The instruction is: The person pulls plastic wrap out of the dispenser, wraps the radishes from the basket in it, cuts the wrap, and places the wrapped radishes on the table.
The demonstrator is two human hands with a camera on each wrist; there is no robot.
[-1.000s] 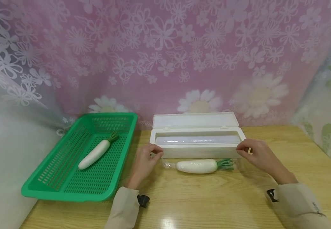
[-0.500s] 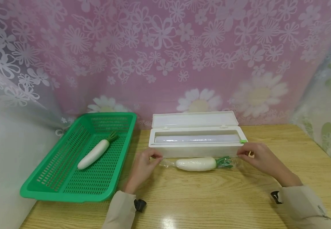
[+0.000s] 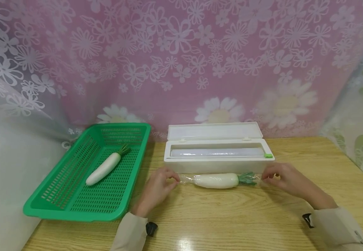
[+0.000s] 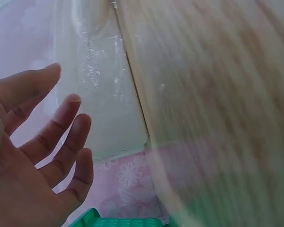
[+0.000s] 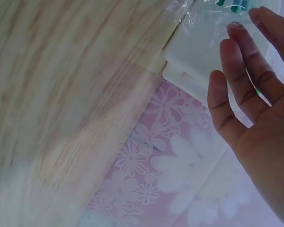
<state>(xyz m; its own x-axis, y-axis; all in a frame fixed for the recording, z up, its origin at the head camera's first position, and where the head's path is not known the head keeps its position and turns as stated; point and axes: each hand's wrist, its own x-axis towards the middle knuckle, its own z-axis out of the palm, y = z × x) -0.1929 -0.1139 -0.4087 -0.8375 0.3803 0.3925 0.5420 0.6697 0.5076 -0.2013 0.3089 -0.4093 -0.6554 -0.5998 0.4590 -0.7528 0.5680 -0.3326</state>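
Observation:
A white radish [image 3: 216, 181] with green stems lies wrapped in clear cling film on the table, in front of a white cling film box [image 3: 219, 165]. My left hand [image 3: 157, 186] pinches the film's loose end [image 3: 186, 179] beyond the radish's tip. At the stem side, my right hand [image 3: 286, 177] pinches the other end of the film [image 3: 258, 177]. The thumb and fingertips of each hand are close together; the clear film between them is hard to make out. The wrist views show the remaining fingers of the left hand [image 4: 42, 156] and right hand [image 5: 260, 99] loosely bent.
The box's lid [image 3: 214, 131] stands open at the back, with a film roll [image 3: 216, 152] inside and a green slider [image 3: 268, 155] at its right end. A green basket [image 3: 123, 209] at the left holds an unwrapped radish [image 3: 103, 169]. A flowered curtain hangs behind.
Both hands have moved down from the box's front corners to the film ends beside the radish. The green slider has come into view from behind the right hand.

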